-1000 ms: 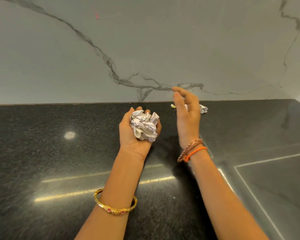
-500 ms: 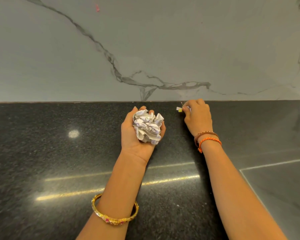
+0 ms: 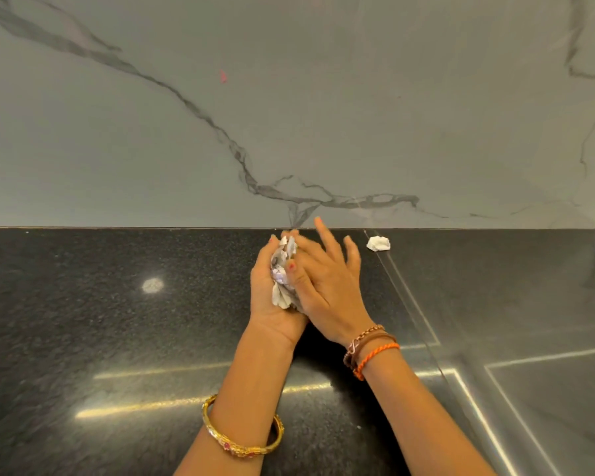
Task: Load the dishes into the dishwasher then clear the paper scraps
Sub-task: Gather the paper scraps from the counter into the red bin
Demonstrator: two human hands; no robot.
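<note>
My left hand is cupped palm-up above the black counter and holds a crumpled wad of paper scraps. My right hand lies flat over that wad from the right, fingers spread, pressing it into the left palm. Much of the wad is hidden between the two hands. One more crumpled white paper scrap lies on the counter near the back wall, just right of my right hand's fingertips.
The black granite counter runs up to a grey marble backsplash. A steel seam crosses the counter on the right, with a framed panel at the lower right. A tiny white speck lies near my right forearm.
My right hand picked a small scrap off the counter by the wall, then swung left and came down onto the wad in my left palm. Another scrap is now uncovered at the back right.
</note>
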